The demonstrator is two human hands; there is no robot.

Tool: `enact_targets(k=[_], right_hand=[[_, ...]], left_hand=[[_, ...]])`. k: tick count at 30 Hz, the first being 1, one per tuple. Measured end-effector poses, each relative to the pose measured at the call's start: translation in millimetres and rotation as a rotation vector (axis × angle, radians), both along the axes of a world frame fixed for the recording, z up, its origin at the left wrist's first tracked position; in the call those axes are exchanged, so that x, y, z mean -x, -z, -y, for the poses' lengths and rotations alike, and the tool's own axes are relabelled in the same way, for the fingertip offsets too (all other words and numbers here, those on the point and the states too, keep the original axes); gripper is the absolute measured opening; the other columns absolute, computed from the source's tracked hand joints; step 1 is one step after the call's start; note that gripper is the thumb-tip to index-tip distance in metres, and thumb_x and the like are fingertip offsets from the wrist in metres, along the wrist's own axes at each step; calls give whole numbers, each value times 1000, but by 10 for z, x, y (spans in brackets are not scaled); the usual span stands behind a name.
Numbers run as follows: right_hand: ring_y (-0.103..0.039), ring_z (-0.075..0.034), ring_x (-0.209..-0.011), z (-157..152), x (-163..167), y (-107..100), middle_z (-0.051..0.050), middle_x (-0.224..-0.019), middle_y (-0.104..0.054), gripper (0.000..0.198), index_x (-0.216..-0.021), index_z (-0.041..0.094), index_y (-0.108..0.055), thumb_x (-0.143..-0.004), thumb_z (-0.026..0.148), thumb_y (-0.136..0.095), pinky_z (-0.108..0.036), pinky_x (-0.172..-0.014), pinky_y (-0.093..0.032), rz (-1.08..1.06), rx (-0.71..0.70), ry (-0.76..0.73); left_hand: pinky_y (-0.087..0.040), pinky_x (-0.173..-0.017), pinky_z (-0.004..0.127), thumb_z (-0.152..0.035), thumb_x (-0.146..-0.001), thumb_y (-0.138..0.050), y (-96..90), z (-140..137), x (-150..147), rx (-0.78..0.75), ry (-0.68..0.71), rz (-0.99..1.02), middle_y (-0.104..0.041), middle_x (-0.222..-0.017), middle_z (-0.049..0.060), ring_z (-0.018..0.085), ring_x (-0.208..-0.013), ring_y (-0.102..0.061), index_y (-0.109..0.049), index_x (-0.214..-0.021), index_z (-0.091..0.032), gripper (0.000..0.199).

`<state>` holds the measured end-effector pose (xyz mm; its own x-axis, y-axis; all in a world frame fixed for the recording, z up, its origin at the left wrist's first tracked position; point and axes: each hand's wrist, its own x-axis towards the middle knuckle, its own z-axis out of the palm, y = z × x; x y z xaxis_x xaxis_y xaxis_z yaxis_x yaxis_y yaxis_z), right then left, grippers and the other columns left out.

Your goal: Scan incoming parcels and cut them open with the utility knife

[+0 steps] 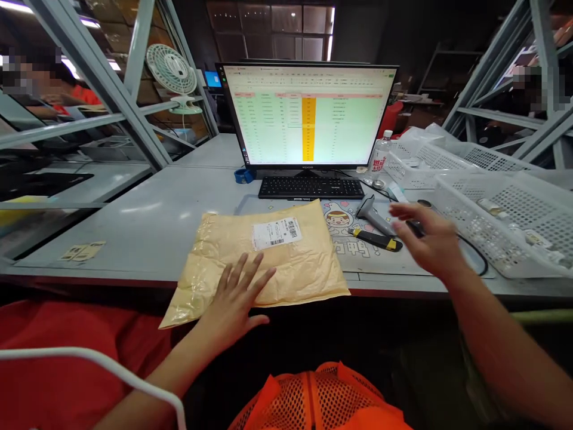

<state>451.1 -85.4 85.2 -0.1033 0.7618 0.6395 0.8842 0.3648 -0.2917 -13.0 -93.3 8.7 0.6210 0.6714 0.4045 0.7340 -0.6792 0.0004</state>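
A yellow padded mailer (pixel 308 257) lies at the table's front edge, its near side overhanging. A white shipping label (pixel 276 233) with barcodes faces up on it. My left hand (pixel 237 298) rests on the mailer's lower part, fingers spread. To the right, my right hand (pixel 430 242) hovers beside a grey barcode scanner (pixel 378 220), slightly blurred, thumb and fingers apart with nothing visible between them. Just left of that hand a black and yellow utility knife (pixel 376 239) lies on the printed desk mat (pixel 353 263).
Behind the mailer are a black keyboard (pixel 311 187) and a lit monitor (pixel 268 131) showing a spreadsheet. Blue tape (pixel 244 175) sits left of the keyboard. White plastic baskets (pixel 505 209) and a clear bottle (pixel 380 156) stand at right. Metal frames (pixel 134 119) flank the table.
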Motion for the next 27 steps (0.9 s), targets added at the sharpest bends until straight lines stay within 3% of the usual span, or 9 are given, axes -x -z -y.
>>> enact_targets(k=[3,5,7,12,14,17,21,24,27], right_hand=[[-67,-36,-124,-189,-50,361,-17,-134,-72,45,-140,17,-67,-103,38,-55,-53,-109,-54,111,226,53],[-62,-39,-132,-305,-44,586,-20,-142,-67,53,-148,12,-62,-102,37,-53,-55,-113,-50,229,411,139],[-60,-41,-134,-386,-5,741,-23,-145,-64,56,-152,10,-57,-103,36,-50,-56,-113,-47,323,517,216],[-64,-38,-123,-538,79,778,-25,-134,-66,54,-151,6,-57,-105,32,-43,-49,-106,-50,323,537,286],[-66,-36,-119,-599,36,632,-25,-131,-68,54,-147,6,-61,-104,32,-42,-46,-102,-52,205,470,285],[-71,-31,-100,-579,-43,174,-19,-116,-75,51,-137,10,-67,-101,38,-45,-43,-90,-56,-49,269,294],[-66,-21,-64,-221,202,-658,-6,-89,-74,50,-137,23,-69,-103,55,-52,-36,-64,-52,-225,63,147],[-71,-23,-77,56,750,-1091,-7,-96,-76,41,-132,24,-72,-103,50,-58,-35,-72,-54,8,12,-151],[-73,-26,-95,122,1343,-1250,-11,-113,-78,37,-131,22,-71,-105,42,-55,-37,-81,-54,236,21,-286]], left_hand=[[-32,-129,62,-13,-84,-66,253,-129,163,-24,-131,-71,-46,-168,12,42,-157,-39,-60,-154,-24,72],[-44,-123,49,-4,-81,-51,143,-198,319,-42,-137,-28,-64,-152,11,33,-143,-60,-69,-142,-20,65],[-54,-110,38,-5,-81,-47,-237,-243,437,-79,-193,38,-78,-130,9,28,-121,-73,-73,-130,-19,57],[-49,-76,33,-30,-98,-60,-1722,-327,296,-142,-523,21,-79,-113,7,28,-92,-73,-65,-131,-23,34],[-45,-76,32,-40,-102,-64,-2142,-419,122,-209,-471,20,-73,-115,10,26,-94,-68,-68,-116,-19,26],[-42,-77,31,-46,-98,-72,-2371,-618,-108,-155,-395,42,-71,-107,9,23,-92,-64,-73,-100,-18,28],[-39,-72,33,-45,-101,-67,-2228,-774,-293,-37,-329,42,-71,-85,7,22,-81,-64,-76,-87,-21,30],[-34,-66,32,-41,-104,-61,-2092,-747,-398,-70,-283,67,-72,-81,6,22,-75,-64,-75,-92,-22,26],[-31,-63,32,-37,-103,-63,-2012,-673,-466,-172,-220,95,-73,-84,6,22,-74,-64,-72,-100,-21,19]])
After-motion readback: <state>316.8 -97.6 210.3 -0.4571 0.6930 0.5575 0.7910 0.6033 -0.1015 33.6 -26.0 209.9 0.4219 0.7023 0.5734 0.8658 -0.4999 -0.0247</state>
